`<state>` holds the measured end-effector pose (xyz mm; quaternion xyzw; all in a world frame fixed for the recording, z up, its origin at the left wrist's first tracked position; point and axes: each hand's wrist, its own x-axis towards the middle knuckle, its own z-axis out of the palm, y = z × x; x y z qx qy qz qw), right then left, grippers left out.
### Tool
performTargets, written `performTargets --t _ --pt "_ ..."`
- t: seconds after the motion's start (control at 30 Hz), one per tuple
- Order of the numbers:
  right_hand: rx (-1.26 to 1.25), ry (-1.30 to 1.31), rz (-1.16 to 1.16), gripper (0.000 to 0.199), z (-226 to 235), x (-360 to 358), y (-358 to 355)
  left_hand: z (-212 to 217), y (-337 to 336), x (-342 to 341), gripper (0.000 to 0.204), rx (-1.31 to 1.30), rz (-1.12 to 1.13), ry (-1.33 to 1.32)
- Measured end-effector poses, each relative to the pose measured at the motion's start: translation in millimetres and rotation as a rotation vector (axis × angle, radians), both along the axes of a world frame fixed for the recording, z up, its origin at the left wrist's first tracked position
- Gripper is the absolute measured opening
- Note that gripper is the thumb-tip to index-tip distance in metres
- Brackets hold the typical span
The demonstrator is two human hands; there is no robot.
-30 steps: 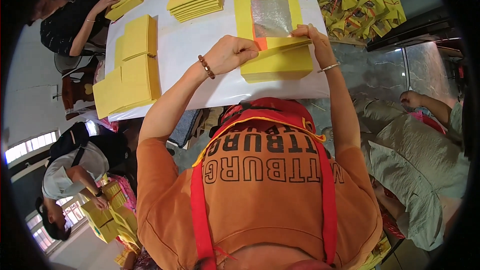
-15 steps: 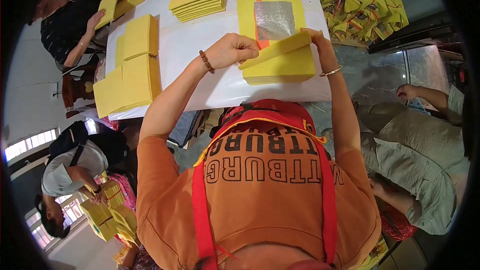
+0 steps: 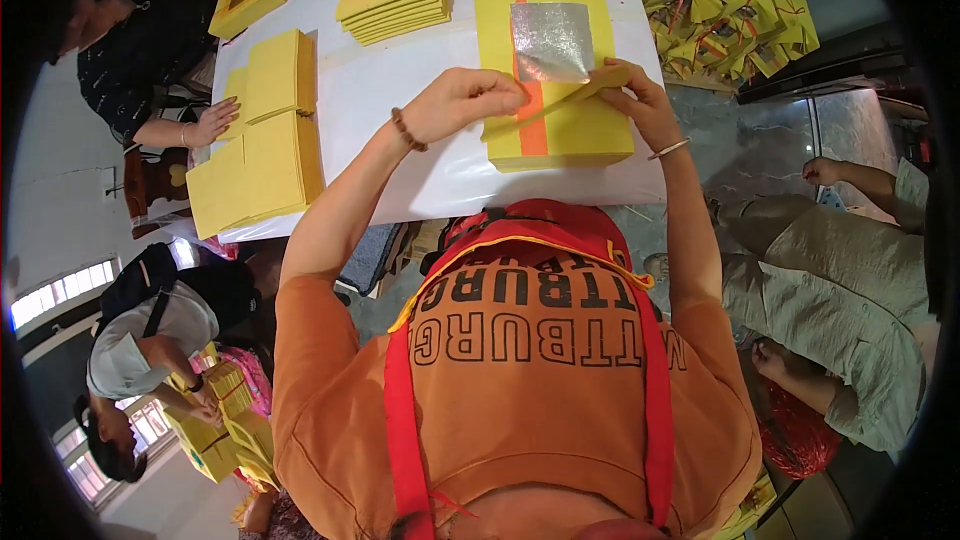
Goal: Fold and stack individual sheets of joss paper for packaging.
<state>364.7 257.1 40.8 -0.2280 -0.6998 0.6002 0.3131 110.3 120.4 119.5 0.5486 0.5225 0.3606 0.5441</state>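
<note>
The glossy white-covered table was brightly lit, with soft shadow left of the thick yellow paper stack; the square silver foil gave glare, the pale window shone, and straight edges bent near the black rim

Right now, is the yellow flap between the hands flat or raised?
Raised: the yellow flap slants above the stack, its right end in the right hand.

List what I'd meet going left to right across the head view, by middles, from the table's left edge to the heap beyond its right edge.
Yellow stacks → staggered yellow pile → left hand → silver rectangle → right hand → yellow heap with red cords.
</note>
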Motion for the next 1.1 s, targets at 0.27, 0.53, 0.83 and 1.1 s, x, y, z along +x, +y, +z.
performTargets --t 0.27,0.53,0.83,1.1 --pt "0.220 0.029 0.102 0.031 4.0 0.0 11.1 -26.7 -8.2 -3.4 0.041 0.705 0.036 0.939" --pt "1.190 -0.387 0.130 0.027 105.8 -44.3 -15.4 7.4 -35.5 -32.0 0.038 1.072 0.187 1.205" --pt "1.232 -0.196 0.173 0.025 83.1 -149.9 -136.6 -45.6 -178.3 -98.4 0.035 0.830 0.461 1.207" --pt "0.907 -0.216 0.369 0.026 -43.4 -136.9 -169.2 -101.8 -219.9 -99.4 0.033 0.592 0.186 0.986"
